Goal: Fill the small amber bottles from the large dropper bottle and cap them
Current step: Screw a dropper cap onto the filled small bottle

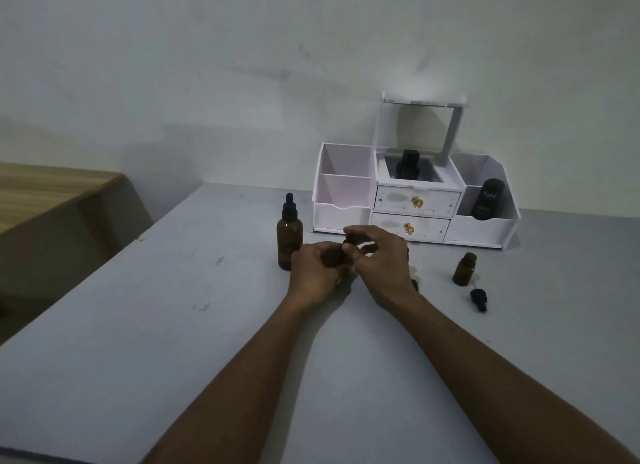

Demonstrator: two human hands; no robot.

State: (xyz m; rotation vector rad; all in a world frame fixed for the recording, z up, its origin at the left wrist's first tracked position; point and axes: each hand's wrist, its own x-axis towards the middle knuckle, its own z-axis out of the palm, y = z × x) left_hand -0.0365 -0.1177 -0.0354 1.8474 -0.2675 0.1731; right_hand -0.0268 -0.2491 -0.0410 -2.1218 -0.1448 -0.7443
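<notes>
Above table (173, 325), hands (349, 266) curled around small bottle (334, 257)

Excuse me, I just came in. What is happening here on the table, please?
A person is working at a grey table. The left hand holds a small amber bottle, and the right hand pinches its dark cap, seemingly twisting it. The large dropper bottle stands capped beside the left hand. Another small bottle stands open to the right, a loose dropper cap lying near it.

Amber large dropper bottle (289, 243) with black dropper cap (289, 209), white organizer (341, 214), gold drawer knobs (417, 202), grey table (173, 325).
</notes>
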